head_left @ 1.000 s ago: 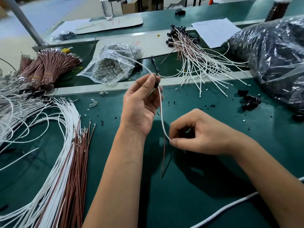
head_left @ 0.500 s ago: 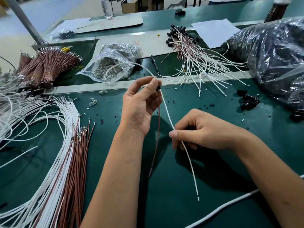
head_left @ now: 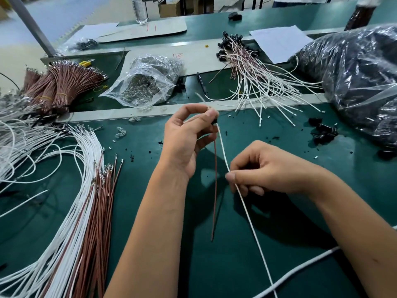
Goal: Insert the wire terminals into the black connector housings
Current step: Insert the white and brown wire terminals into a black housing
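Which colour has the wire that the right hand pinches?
White wire, pinched by the right hand; head view.

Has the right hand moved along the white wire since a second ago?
Barely. The right hand stays near the same spot on the green mat; the thin white wire it pinches now trails past it toward the near edge.

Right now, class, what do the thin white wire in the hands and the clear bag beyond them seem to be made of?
Thin white wire: apparently matte plastic insulation, since it bends smoothly; any metal core is unseen. Clear bag: thin glossy plastic film, wrinkled with bright glare; its silvery contents look like small metal parts, though that is uncertain.
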